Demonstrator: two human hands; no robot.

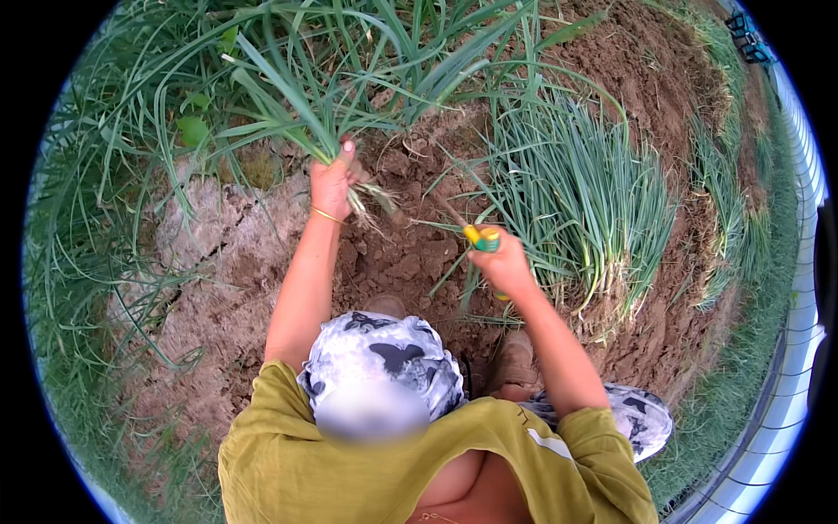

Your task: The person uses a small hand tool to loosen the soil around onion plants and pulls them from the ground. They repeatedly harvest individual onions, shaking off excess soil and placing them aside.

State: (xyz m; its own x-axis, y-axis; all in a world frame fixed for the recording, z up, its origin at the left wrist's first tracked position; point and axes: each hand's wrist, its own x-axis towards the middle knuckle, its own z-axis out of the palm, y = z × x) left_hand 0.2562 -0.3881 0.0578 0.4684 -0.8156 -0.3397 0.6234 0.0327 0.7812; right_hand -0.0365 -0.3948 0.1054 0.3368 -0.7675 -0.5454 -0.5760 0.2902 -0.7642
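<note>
My left hand (332, 183) is closed around a small bunch of long-leaved green onion plants (317, 134). Their leaves fan up and away from me, and pale roots (363, 208) hang below the fist. In my right hand (507, 262) is a hand tool (481, 237) with a yellow and green handle. Its thin shaft points up and left towards the roots, but the working end is too blurred to make out. Right of that hand lies a large heap of pulled green onions (576, 190), leaves pointing away and roots towards me.
Loose brown clods (419, 255) cover the ground between my hands. Standing green plants (131, 98) crowd the left and far side. Cracked pale soil (216, 229) lies at left. Further heaps of onions (720, 216) lie at right, before a grass strip and plastic sheeting (795, 144).
</note>
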